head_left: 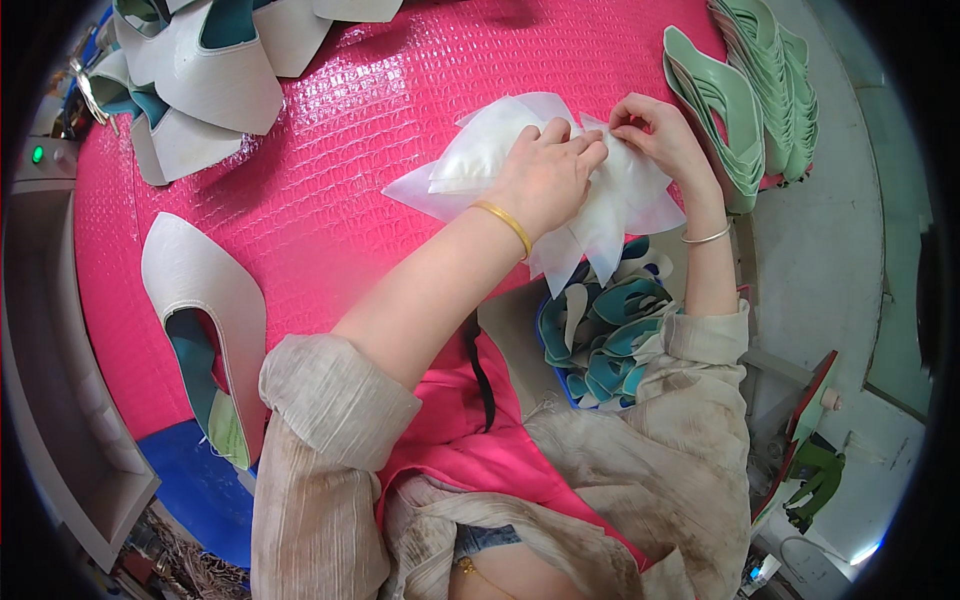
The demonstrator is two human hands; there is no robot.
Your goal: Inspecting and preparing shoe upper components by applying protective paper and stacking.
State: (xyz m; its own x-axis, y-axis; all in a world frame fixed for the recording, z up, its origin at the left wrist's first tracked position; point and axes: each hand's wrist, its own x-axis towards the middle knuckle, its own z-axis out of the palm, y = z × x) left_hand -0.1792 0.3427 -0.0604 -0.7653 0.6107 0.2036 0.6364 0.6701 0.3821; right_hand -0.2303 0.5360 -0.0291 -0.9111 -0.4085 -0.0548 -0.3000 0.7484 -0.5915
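A pile of thin, translucent white cut pieces [475,150] with pointed ends lies on the pink tabletop [340,190]. My left hand [555,168] rests over the pile with its fingers bent down onto the pieces; its thumb is mostly hidden. Close beside it, my right hand [660,137] pinches the edge of a white piece between thumb and fingertips. The fingertips of the two hands nearly meet at the pile's upper right. Some pointed pieces fan out below my hands, past the table's near edge.
White shoe uppers with teal linings [215,75] are heaped at the far left. One white upper [205,260] lies near left. Stacked pale green uppers [740,110] sit at the right edge. Below the table, a blue bin [548,345] holds several teal and white pieces.
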